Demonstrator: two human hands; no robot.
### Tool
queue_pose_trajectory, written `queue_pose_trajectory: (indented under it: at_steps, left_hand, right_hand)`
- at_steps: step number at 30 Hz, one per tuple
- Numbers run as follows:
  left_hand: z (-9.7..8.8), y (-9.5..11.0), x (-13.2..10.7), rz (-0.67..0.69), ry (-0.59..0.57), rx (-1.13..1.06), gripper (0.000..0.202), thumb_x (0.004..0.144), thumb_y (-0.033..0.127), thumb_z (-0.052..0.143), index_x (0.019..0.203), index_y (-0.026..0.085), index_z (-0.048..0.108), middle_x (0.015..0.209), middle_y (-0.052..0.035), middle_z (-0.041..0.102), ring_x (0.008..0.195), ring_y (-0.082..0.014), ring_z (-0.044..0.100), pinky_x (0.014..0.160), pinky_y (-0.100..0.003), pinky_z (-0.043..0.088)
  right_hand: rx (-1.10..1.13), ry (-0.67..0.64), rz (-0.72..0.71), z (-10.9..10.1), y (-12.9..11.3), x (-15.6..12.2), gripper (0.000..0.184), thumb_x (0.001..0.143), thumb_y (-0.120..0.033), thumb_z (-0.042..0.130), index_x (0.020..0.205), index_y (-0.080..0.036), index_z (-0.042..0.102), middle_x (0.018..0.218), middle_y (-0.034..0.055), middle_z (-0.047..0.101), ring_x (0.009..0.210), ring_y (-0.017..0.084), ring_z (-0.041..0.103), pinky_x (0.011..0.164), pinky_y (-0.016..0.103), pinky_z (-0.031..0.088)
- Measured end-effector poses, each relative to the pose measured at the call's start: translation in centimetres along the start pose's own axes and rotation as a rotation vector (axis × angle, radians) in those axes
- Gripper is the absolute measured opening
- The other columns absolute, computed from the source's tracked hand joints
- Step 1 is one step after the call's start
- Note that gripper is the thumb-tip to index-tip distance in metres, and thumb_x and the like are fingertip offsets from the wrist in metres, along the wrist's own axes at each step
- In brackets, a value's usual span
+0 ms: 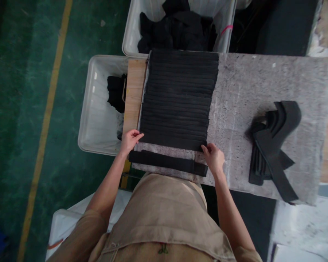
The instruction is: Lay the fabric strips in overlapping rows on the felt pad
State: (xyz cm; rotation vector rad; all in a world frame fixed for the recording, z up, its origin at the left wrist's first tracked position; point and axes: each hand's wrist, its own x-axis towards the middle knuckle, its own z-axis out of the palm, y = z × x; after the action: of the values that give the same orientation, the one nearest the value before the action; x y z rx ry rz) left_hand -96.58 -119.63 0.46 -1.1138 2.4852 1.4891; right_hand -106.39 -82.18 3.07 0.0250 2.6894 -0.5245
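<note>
My left hand [129,142] is at the left end of the nearest black strip [172,141], fingers curled and thumb tip close to the forefinger; I cannot tell whether it pinches the strip or only presses on it. My right hand [215,158] is at the other end, thumb on the near right corner and fingers bent in, just as narrowly parted; again I cannot tell how firm the hold is.

The strip lies straight between my 2 hands, neither nearer than the other. Its long axis runs left to right, roughly along the near edge of the surface [235,127] and dipping a little toward my right. It looks flat, matte and straight, its near edge clean.

Beyond it, a ribbed row of overlapping strips [180,87] reaches to the far edge, against the surface's left side. Between my hands and the near edge, 2 more pieces overlap: a long strip [162,161] and a short piece [200,169]. Toward the right edge sits a jumbled pile of curved strips [268,145].

A wooden board [135,87] shows past the left edge. Outside stand 2 pale bins with black pieces inside, a left bin [84,105] and a far bin [128,29].
</note>
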Motion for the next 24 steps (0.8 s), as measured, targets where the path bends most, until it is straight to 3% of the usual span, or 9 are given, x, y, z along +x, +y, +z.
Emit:
queue_pose_trajectory:
  at_steps: [12, 17, 24]
  left_hand:
    - [0.3, -0.8, 0.3, 0.008, 0.053, -0.026, 0.03, 0.064, 0.044, 0.075, 0.069, 0.019, 0.059, 0.053, 0.005, 0.051, 0.041, -0.0074, 0.04, 0.042, -0.021, 0.03]
    - [0.4, -1.1, 0.5, 0.008, 0.06, -0.019, 0.029, 0.063, 0.043, 0.075, 0.069, 0.018, 0.059, 0.055, 0.0044, 0.053, 0.044, -0.0079, 0.042, 0.044, -0.021, 0.032]
    - [0.4, -0.4, 0.2, -0.022, 0.071, -0.101, 0.031, 0.064, 0.042, 0.075, 0.074, 0.019, 0.057, 0.054, 0.006, 0.051, 0.042, -0.0069, 0.042, 0.043, -0.02, 0.031]
  right_hand:
    - [0.011, -0.014, 0.026, 0.0, 0.0, 0.3, 0.029, 0.086, -0.047, 0.053, 0.081, -0.02, 0.063, 0.068, 0.0031, 0.063, 0.059, 0.016, 0.051, 0.054, 0.026, 0.026]
    - [0.003, 0.007, -0.005, 0.2, 0.1, 0.3, 0.036, 0.089, -0.051, 0.047, 0.08, -0.019, 0.062, 0.068, 0.0038, 0.063, 0.058, 0.016, 0.052, 0.055, 0.027, 0.027]
    - [-0.052, 0.103, 0.022, 0.1, -0.3, -0.4, 0.035, 0.091, -0.049, 0.051, 0.106, -0.018, 0.055, 0.067, 0.0015, 0.063, 0.058, 0.019, 0.054, 0.054, 0.027, 0.024]
